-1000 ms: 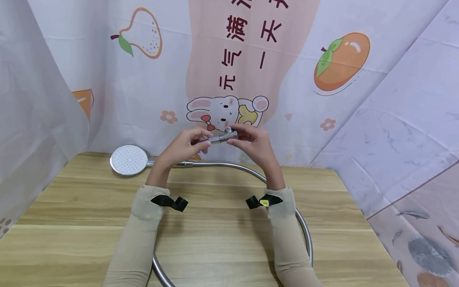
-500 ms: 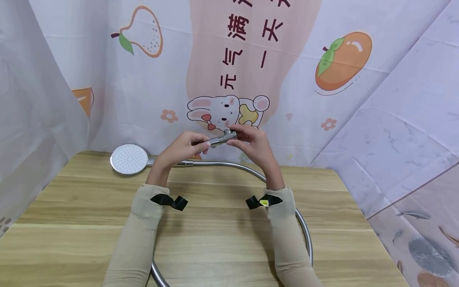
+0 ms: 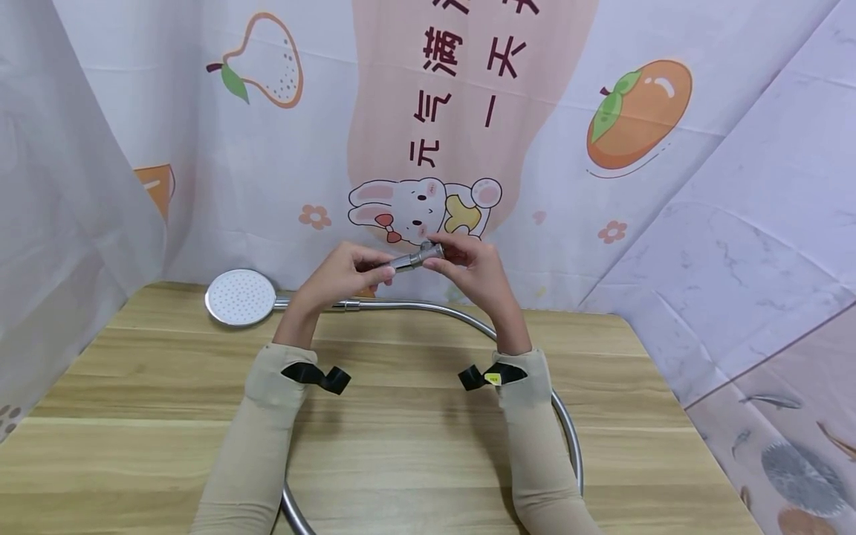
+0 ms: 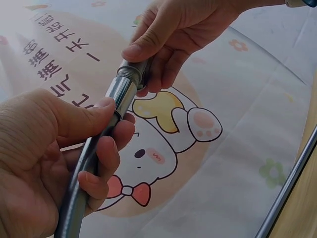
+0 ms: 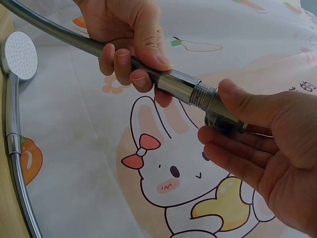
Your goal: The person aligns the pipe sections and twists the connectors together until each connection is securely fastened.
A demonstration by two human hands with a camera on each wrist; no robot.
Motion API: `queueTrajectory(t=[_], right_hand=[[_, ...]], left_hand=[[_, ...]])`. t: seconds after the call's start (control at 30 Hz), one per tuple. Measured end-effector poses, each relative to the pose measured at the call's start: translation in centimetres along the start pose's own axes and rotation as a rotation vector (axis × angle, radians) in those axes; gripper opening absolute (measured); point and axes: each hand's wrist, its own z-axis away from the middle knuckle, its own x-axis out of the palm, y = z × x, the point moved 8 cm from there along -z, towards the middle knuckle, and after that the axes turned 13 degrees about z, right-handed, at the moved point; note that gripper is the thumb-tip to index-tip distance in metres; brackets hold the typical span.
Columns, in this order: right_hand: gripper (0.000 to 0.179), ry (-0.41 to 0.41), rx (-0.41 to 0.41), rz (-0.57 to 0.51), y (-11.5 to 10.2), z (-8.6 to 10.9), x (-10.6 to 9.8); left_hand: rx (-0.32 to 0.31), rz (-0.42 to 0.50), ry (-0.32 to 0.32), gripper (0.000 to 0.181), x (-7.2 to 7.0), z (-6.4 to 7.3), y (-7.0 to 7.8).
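My left hand point(image 3: 337, 276) holds the metal shower hose point(image 5: 74, 41) just behind its end, thumb and fingers around it near the chrome hose connector point(image 5: 178, 86). Facing it, my right hand point(image 3: 478, 273) pinches a small chrome fitting point(image 5: 214, 103) with a side outlet, between thumb and fingertips. The connector and the fitting are in line, and threads point(image 5: 201, 96) show at the joint between them. Both are held up off the table, in front of the curtain. My right fingers partly cover the fitting in the left wrist view.
A round shower head point(image 3: 239, 297) lies face up at the table's back left. Its hose point(image 3: 408, 305) runs right along the back edge and curves forward past my right forearm. A printed curtain point(image 3: 562, 215) hangs behind the wooden table point(image 3: 394, 453).
My left fingers have shifted their grip around the hose end and closed near the connector. The fitting in my right hand has tilted slightly. Both hands stay in nearly the same place.
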Motion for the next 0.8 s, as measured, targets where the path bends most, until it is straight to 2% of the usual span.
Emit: queueTrajectory(t=[0.17, 0.43, 0.57, 0.8], right_hand=[[0.038, -0.011, 0.005, -0.024, 0.02, -0.06, 0.16], [0.043, -0.044, -0.022, -0.103, -0.36, -0.04, 0.23], [0.043, -0.047, -0.025, -0.102, -0.54, 0.02, 0.24], [0.036, -0.023, -0.020, -0.083, -0.56, -0.01, 0.31]], left_hand=[[-0.003, 0.019, -0.007, 0.018, 0.04, -0.04, -0.14], [-0.071, 0.016, -0.043, 0.024, 0.41, -0.04, -0.38], [-0.074, 0.002, -0.056, 0.028, 0.48, -0.02, -0.41], [-0.073, 0.021, -0.040, 0.029, 0.29, 0.08, -0.25]])
